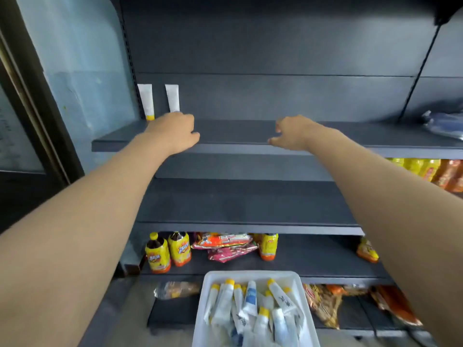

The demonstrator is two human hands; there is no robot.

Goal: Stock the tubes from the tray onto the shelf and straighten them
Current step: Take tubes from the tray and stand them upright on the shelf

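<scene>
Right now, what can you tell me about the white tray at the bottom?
The white tray looks like plastic, rectangular with rounded corners and a raised rim. It sits low, in front of the lower shelves, its near end cut off. White tubes with yellow caps lie heaped inside, pointing different ways. What it rests on is hidden.

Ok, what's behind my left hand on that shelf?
Behind the left hand, a left tube and a right tube stand upright on the shelf, both white. The left one's yellow cap shows; the hand covers the right one's lower end.

Left hand (pixel 175 131) covers the foot of the second tube (pixel 172 96).
</scene>
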